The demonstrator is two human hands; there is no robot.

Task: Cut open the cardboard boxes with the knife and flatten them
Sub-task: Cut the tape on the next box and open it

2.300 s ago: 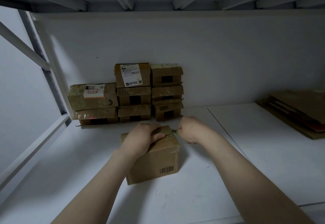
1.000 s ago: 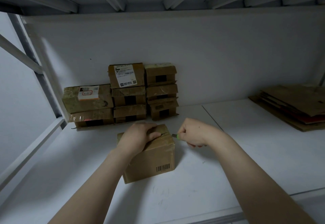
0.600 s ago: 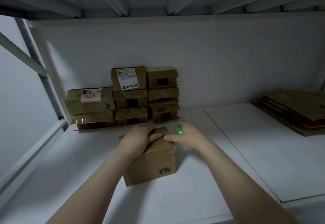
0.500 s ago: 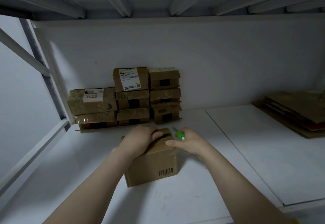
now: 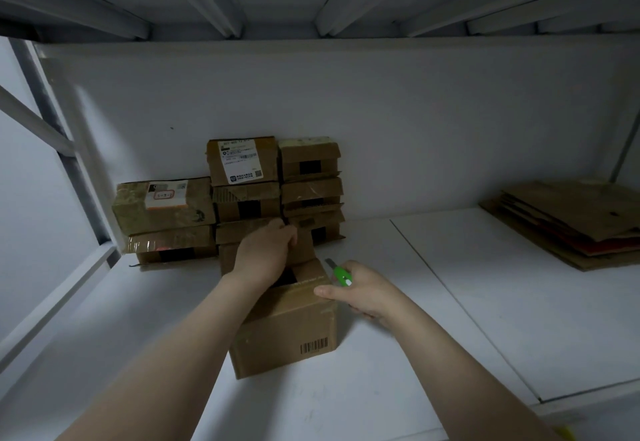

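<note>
Box (image 5: 287,333) sat mid-frame on the shelf (image 5: 467,319), top open. Left hand (image 5: 265,253) gripped its back flap (image 5: 306,248), held up. Right hand (image 5: 363,293), w/ grip tight round the green knife (image 5: 340,274), touched the box's right edge, blade pointing up-left.

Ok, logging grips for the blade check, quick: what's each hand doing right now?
Left hand: gripping the far flap of the box.
Right hand: holding the green knife, thumb on the box edge.

White shelf board (image 5: 485,319); white back panel (image 5: 415,122); grey upright (image 5: 81,184) at left; seemingly ribbed underside (image 5: 221,8) overhead.
</note>
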